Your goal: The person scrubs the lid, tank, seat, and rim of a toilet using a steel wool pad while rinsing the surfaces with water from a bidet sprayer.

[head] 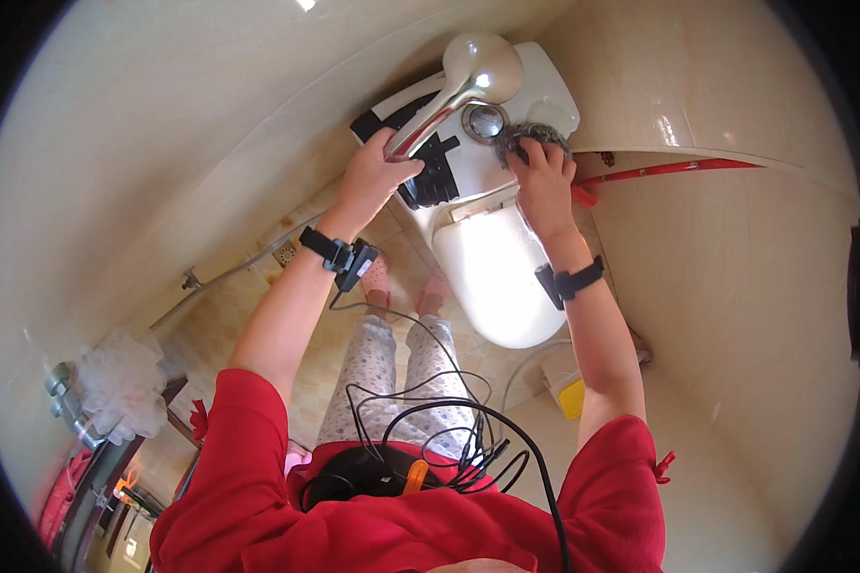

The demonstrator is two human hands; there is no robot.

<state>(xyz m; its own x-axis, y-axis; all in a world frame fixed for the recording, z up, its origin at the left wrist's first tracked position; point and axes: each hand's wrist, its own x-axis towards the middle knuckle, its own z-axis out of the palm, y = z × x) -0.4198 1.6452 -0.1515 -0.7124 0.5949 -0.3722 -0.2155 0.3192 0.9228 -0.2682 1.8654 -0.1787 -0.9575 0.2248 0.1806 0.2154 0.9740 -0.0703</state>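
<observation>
My left hand (378,172) is closed around the handle of a shiny hand shower head (484,68), which is held over the white toilet tank. In my right hand (543,179) is a grey steel wool scourer (545,134), pressed on the right part of the toilet tank lid (541,82). A round chrome flush button (485,122) lies between the two hands. Black strips (430,172) cover the left part of the tank top. Below the tank, the white toilet seat lid (505,279) is down and brightly lit.
Glossy beige walls (702,86) curve around the toilet. A red-handled pole (674,170) leans at the right. A grey hose (244,265) runs along the left wall. A white bath pouf (122,387) hangs by a chrome tap (72,405). Black cables (473,422) loop before my waist.
</observation>
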